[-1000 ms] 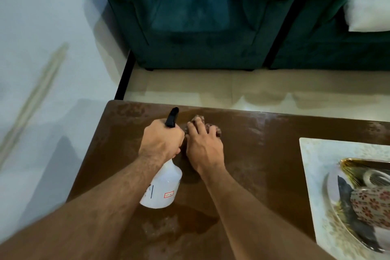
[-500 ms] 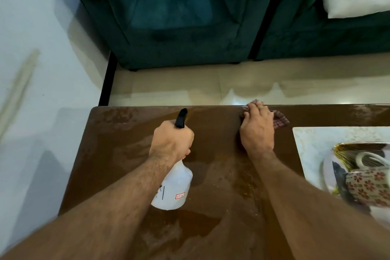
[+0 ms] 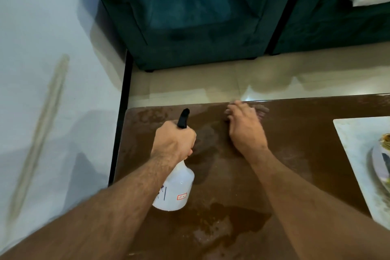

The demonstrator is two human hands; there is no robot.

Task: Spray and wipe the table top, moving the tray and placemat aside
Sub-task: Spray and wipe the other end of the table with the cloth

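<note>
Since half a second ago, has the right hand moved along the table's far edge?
Yes. The right hand, pressing the cloth, slid left along the far edge, away from the placemat and toward the spray bottle.

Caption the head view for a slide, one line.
Left hand grips a white spray bottle while the right hand presses a cloth near the brown table's far edge.

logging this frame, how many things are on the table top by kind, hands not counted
spray bottle: 1
cloth: 1
placemat: 1
tray: 1, mostly cut off at the frame edge
total: 4
</note>
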